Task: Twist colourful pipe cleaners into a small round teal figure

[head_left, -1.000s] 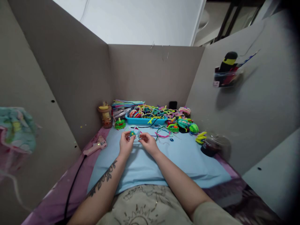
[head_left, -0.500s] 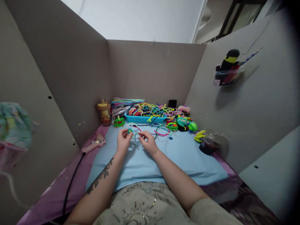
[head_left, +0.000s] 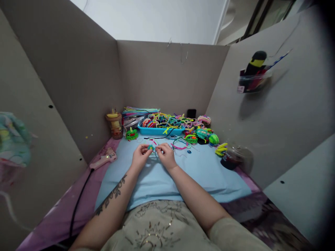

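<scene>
My left hand (head_left: 140, 157) and my right hand (head_left: 165, 155) meet over the light blue mat (head_left: 204, 170), fingers pinched together. Between the fingertips sits a small teal pipe-cleaner piece (head_left: 151, 147), held by both hands, with a thin strand trailing from it. Loose pink and green pipe cleaners (head_left: 180, 144) lie just beyond my right hand.
A blue tray (head_left: 158, 130) heaped with coloured pipe cleaners stands at the back, finished fuzzy figures (head_left: 206, 135) to its right and a green one (head_left: 131, 134) to its left. A lidded cup (head_left: 114, 123), a pink glue gun (head_left: 103, 159) with cord and a dark bowl (head_left: 231, 161) flank the mat. Cardboard walls enclose the desk.
My right hand has moved left to meet my left hand, and both now pinch the teal piece. The view has shifted slightly.
</scene>
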Tool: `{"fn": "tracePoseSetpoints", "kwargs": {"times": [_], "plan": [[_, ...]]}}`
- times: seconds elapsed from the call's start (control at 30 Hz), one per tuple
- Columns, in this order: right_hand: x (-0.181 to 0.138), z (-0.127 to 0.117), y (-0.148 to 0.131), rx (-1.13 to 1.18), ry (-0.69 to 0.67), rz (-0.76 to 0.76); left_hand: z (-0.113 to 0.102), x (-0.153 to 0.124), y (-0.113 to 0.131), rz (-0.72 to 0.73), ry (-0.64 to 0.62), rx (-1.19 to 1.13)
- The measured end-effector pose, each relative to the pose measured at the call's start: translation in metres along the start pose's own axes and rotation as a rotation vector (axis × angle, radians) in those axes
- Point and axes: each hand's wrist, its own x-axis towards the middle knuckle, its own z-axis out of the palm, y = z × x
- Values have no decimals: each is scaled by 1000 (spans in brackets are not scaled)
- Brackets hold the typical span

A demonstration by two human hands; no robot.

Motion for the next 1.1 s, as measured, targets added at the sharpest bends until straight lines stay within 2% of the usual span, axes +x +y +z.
{"fn": "tracePoseSetpoints", "kwargs": {"times": [0.2, 0.5, 0.73, 0.93, 1.1], "plan": [[1, 0, -1, 16, -11, 16, 1, -4, 5, -12, -47, 10], [2, 3, 4, 78, 21, 172, 1, -1, -1, -13, -97, -22], [3, 0, 1, 84, -39, 90, -2, 0, -6, 38, -113, 33], [3, 1, 5, -63, -89, 5, -2, -2, -10, 136, -67, 185], [4, 3, 10, -106, -126, 5, -1, -2, -9, 135, -67, 208]]}}
